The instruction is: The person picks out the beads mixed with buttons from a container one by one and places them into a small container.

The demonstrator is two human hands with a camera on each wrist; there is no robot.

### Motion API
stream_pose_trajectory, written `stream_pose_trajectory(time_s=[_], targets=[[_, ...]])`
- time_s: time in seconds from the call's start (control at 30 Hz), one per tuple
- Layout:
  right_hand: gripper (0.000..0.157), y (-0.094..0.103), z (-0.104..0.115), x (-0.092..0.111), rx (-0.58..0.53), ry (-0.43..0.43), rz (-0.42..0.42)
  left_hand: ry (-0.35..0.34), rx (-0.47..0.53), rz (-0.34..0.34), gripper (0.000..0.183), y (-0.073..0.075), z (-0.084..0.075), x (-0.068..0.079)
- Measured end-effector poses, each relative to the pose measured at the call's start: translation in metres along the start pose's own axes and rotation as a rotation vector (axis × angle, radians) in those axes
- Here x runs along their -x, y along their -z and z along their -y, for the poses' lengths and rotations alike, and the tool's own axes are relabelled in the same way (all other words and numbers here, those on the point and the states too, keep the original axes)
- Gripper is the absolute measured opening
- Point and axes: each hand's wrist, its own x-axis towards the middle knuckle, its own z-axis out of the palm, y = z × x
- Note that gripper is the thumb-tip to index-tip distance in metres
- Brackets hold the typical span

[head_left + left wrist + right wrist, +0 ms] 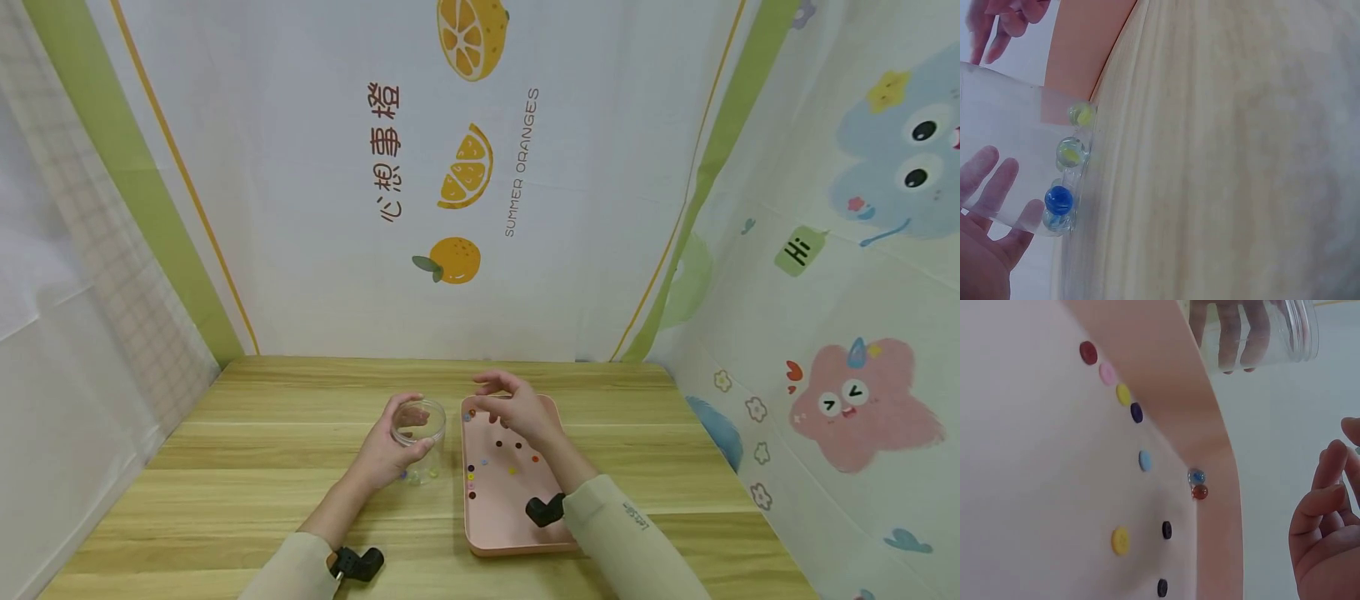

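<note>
My left hand (390, 446) grips a clear plastic jar (422, 408) standing upright and open-topped on the table. Several glass marbles lie in its bottom, among them a blue marble (1059, 200) and a yellow-streaked marble (1070, 151). Over the far end of a pink tray (498, 521) my right hand (517, 410) hovers with bent fingers. At the edge of the right wrist view, a sliver of a small teal marble (1357, 450) shows between its thumb and finger, mostly cut off. A blue marble (1197, 475) and an orange marble (1200, 491) touch in the tray's corner.
Several buttons are scattered in the tray, including a yellow button (1120, 540), a light blue button (1144, 460) and a red button (1088, 353). The tray's raised wall (1216, 425) stands beside the jar. A printed cloth (337, 292) hangs behind the wooden table (225, 475).
</note>
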Motion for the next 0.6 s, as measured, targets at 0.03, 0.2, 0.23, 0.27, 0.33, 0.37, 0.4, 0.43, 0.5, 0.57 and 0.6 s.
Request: stream_pose_trajectory(time_s=[0.03, 0.2, 0.23, 0.27, 0.33, 0.37, 0.4, 0.43, 0.5, 0.57, 0.6], targets=[[0.040, 0.001, -0.001, 0.000, 0.006, -0.003, -0.005, -0.003, 0.000, 0.000, 0.077, 0.000, 0.001, 0.000], [0.039, 0.006, -0.006, 0.000, 0.021, -0.008, -0.019, -0.017, -0.003, -0.002, 0.078, 0.000, 0.002, -0.001], [0.038, 0.006, -0.008, -0.001, 0.024, -0.006, -0.021, -0.019, -0.004, -0.002, 0.078, 0.000, 0.002, -0.001], [0.038, 0.007, -0.009, -0.001, 0.026, -0.011, -0.024, -0.021, -0.004, -0.002, 0.078, 0.000, 0.002, -0.001], [0.038, 0.009, -0.012, -0.002, 0.036, -0.013, -0.033, -0.024, -0.006, -0.002, 0.078, 0.000, 0.001, -0.001], [0.038, 0.009, -0.014, -0.002, 0.042, -0.018, -0.037, -0.024, -0.007, -0.002, 0.078, 0.000, 0.001, -0.001], [0.038, 0.010, -0.016, -0.002, 0.048, -0.023, -0.041, -0.022, -0.008, -0.001, 0.078, 0.000, 0.001, -0.001], [0.037, 0.011, -0.017, -0.003, 0.054, -0.027, -0.046, -0.018, -0.006, -0.001, 0.078, 0.000, 0.001, 0.000], [0.038, 0.012, -0.021, -0.003, 0.065, -0.038, -0.054, -0.010, -0.007, 0.001, 0.078, 0.000, 0.001, 0.000], [0.038, 0.013, -0.024, -0.004, 0.070, -0.052, -0.058, -0.002, -0.005, 0.001, 0.078, 0.000, 0.001, 0.000], [0.038, 0.013, -0.025, -0.004, 0.070, -0.054, -0.059, 0.001, -0.004, 0.001, 0.078, 0.000, 0.001, 0.000]])
